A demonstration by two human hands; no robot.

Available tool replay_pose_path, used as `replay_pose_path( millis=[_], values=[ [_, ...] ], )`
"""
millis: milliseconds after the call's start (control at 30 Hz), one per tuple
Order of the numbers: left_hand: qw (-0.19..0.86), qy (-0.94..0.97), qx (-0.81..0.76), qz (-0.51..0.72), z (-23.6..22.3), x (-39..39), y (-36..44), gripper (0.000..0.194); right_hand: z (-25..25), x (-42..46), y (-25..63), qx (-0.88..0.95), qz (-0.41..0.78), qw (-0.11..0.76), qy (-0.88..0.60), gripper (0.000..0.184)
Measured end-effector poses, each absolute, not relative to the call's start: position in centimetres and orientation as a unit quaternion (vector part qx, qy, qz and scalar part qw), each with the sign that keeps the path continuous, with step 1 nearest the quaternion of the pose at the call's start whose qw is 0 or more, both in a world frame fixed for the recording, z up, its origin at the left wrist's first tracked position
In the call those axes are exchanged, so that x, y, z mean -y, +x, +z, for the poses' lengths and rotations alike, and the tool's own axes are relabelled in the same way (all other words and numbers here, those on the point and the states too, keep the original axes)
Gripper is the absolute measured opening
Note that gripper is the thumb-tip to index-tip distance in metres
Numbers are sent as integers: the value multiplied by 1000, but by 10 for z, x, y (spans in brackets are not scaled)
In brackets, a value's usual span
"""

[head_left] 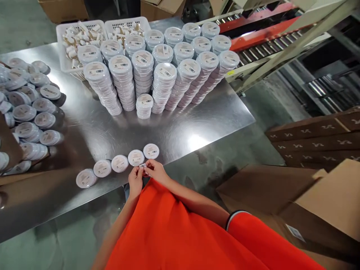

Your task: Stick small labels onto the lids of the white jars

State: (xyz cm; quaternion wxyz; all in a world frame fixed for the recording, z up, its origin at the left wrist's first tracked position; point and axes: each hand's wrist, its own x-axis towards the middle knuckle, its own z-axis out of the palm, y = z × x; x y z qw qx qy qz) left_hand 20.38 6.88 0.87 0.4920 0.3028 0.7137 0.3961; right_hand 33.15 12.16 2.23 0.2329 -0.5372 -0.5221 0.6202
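Observation:
Both my hands meet at the near edge of the metal table (112,142), pinching a small white barcode label (142,165) between them. My left hand (135,180) grips its left side with closed fingertips. From the right, my right hand (156,169) has its fingers closed on the other side. Just beyond the hands lies a round white container (136,158). To its right is another round container (151,151), bearing a barcode label. Leftward along the edge, more of these containers (86,178) form a slanting row, printed faces up.
Tall stacks of round containers (120,65) fill the table's far side. Behind them stand white baskets (62,56) of small rolls. Loose containers (26,112) crowd the left beside a cardboard box (9,138). A roller conveyor (270,45) and open cartons (261,187) are at the right.

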Motion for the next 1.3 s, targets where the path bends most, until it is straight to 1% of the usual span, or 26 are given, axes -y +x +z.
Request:
replay_pose_path(
  millis=[167, 267, 400, 500, 633, 767, 933, 1133, 1300],
  values=[
    [463, 325, -733, 378, 11, -66, 200, 39, 23, -119, 324, 550, 564, 208, -581, 15],
    [445, 335, -743, 370, 10, -66, 196, 42, 22, -118, 320, 553, 555, 199, -589, 16],
    [412, 345, -768, 349, 5, -64, 187, 47, 11, -122, 317, 550, 535, 213, -605, 17],
    [379, 368, -780, 334, -1, -59, 179, 43, -1, -134, 315, 557, 483, 223, -638, 19],
    [357, 519, -713, 308, -8, -59, 169, 27, -15, -148, 305, 594, 412, 163, -672, 14],
    [345, 617, -673, 218, -16, -63, 165, 19, -18, -149, 290, 578, 369, 85, -722, 14],
    [337, 640, -670, 169, -22, -62, 164, 23, -17, -147, 280, 568, 354, 56, -741, 17],
    [345, 638, -667, 175, -22, -62, 162, 24, -6, -148, 273, 571, 338, 16, -748, 17],
    [360, 634, -664, 165, -19, -65, 161, 27, 1, -147, 270, 614, 303, -21, -728, 21]
  ],
)
